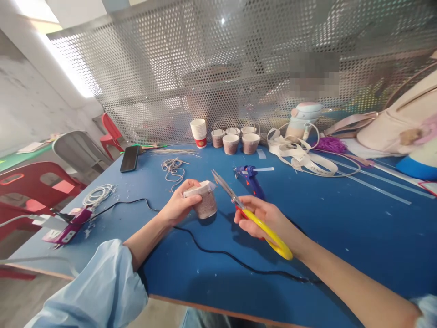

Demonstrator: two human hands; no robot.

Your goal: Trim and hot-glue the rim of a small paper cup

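Observation:
My left hand (182, 202) is closed around a small paper cup (206, 206) wrapped in pale twine, tilted with its white rim toward the upper side. In my right hand (264, 216) is a pair of scissors (266, 230) with yellow and red handles. Their metal blades point up and left, with the tips close to the cup's rim. A small whitish bit sticks out at that rim. Just beyond my right hand lies a blue glue gun (251, 180) with a clear glue stick in its back. Loose twine (173, 171) lies beyond my left hand.
Several wrapped cups (231, 143) and a stack of paper cups (198, 132) stand at the back by a perforated metal screen (164, 82). A phone (130, 159) and purple power strip (68, 230) are left. Ribbon (300, 155), a bottle (305, 118) and bag (385, 123) are right. A black cord (225, 253) crosses the table.

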